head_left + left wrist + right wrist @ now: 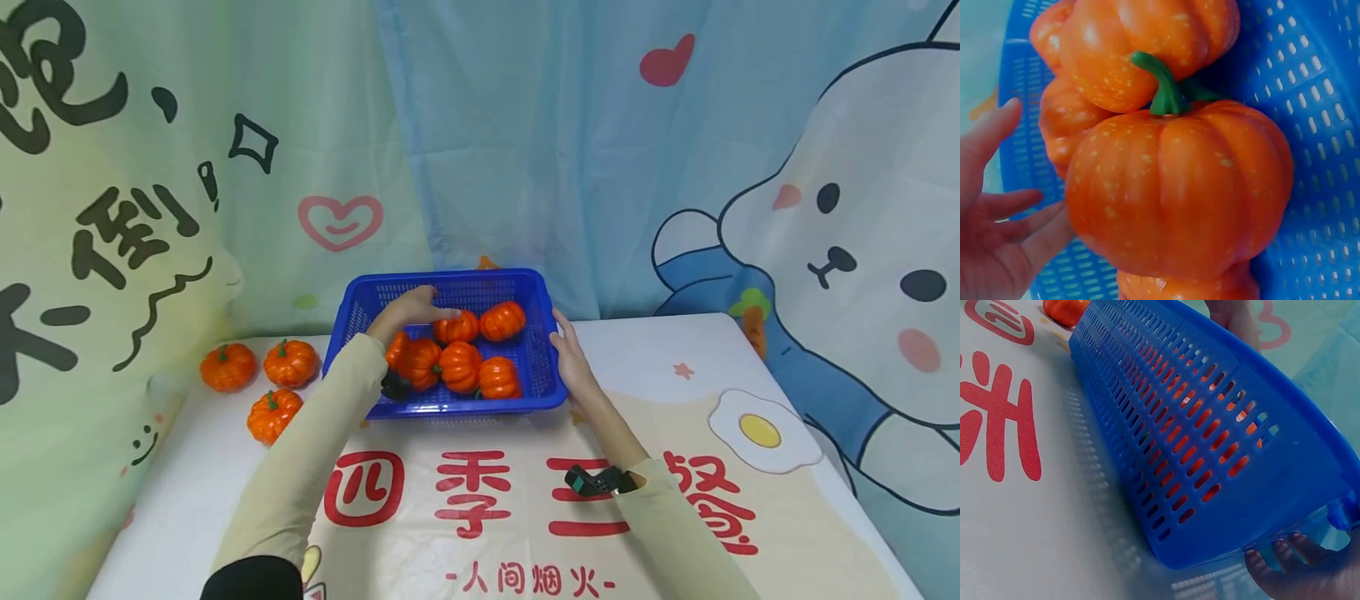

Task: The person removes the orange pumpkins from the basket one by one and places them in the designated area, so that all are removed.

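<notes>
A blue plastic basket (pixel 450 406) with slotted walls stands toward the back of the table, holding several small orange pumpkins (pixel 459 367). My left hand (pixel 415 310) reaches over its left part, fingers spread. In the left wrist view, a large pumpkin (pixel 1179 194) with a green stem fills the middle, and the left fingertips are right at its side with the thumb apart from it. My right hand (pixel 573 367) is at the basket's right end, outside the wall. In the right wrist view, its extended fingers (pixel 1285 556) touch the basket's end below the rim.
Three more pumpkins (pixel 291 363) sit on the table left of the basket, beside the left forearm. A printed cloth (pixel 510 500) with red characters covers the table. Close behind the basket hangs a patterned curtain (pixel 495 167). A dark device (pixel 600 481) is strapped on the right wrist.
</notes>
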Motion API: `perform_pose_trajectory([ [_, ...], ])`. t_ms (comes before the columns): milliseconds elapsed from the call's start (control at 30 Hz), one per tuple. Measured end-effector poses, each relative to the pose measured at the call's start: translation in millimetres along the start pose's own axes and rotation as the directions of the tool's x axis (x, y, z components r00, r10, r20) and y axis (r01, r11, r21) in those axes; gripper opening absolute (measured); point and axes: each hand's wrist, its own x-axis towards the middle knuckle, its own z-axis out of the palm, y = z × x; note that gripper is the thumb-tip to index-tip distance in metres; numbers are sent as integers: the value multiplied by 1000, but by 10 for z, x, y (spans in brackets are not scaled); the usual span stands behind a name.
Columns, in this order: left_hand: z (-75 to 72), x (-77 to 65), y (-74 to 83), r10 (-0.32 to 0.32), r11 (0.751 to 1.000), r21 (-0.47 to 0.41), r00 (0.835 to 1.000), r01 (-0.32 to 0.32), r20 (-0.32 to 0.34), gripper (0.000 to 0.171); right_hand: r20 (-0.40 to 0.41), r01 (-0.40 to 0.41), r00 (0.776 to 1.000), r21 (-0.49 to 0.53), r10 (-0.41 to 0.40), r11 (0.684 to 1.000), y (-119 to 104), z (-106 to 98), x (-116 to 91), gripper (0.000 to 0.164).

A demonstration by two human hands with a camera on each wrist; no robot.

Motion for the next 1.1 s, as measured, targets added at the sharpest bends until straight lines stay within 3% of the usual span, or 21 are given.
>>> perform_pose_trajectory([
  [167, 38, 79, 89, -26, 995, 97, 997, 19, 68, 78, -9, -2, 1000, -2, 2, 1000, 13, -15, -17, 51],
  [300, 70, 107, 118, -58, 993, 110, 993, 47, 99, 76, -3, 11, 1000, 5, -11, 1000, 4, -9, -21, 51],
  [467, 113, 131, 109, -57, 985, 172, 989, 33, 136, 70, -7, 9, 1000, -4, -9, 1000, 24, 0, -29, 51],
  [633, 124, 144, 98, -40, 983, 182, 991, 16, 128, 65, -15, 4, 1000, -13, -4, 1000, 20, 6, -34, 51],
  [833, 75, 141, 92, -46, 989, 143, 996, 36, 70, 80, -3, -6, 1000, 10, 6, 1000, -67, 14, -54, 53],
  [967, -62, 0, 89, -3, 1000, 28, 1000, 2, 19, 85, -18, 0, 1000, -8, 0, 1000, 9, 0, 5, 52],
  [1100, -170, -323, 48, 97, 994, -35, 993, -99, -67, 86, -20, -3, 1000, -17, 3, 1000, 9, 6, -7, 52],
])
